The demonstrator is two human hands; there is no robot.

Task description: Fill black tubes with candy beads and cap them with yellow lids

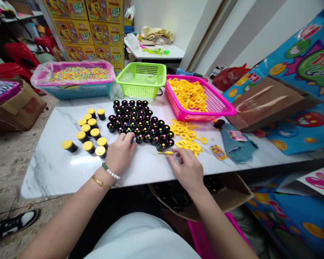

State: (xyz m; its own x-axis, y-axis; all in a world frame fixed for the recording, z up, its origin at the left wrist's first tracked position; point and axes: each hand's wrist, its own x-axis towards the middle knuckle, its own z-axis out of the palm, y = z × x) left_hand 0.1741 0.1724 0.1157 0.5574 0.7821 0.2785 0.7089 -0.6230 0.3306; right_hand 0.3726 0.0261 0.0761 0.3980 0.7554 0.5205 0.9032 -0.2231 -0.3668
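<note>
My left hand (121, 151) is closed around a small black cup (132, 138) at the front edge of a cluster of open black cups (142, 123), which have coloured beads in them. Between the thumb and fingers of my right hand (187, 167) is a yellow ring-shaped lid (166, 153), held level just in front of the cluster. Loose yellow lids (188, 135) lie beside that hand, to the right of the cups. Left of my left hand stand several black cups with yellow lids on (88, 146). My fingers hide most of the cup on the left.
Along the back of the table (54, 180) stand a lined basket of coloured beads (83, 91), a green basket (140, 90) and a pink basket (218, 102) of yellow lids. A blue cloth (239, 147) and a small card (218, 152) lie right. Below is a cardboard box (232, 198).
</note>
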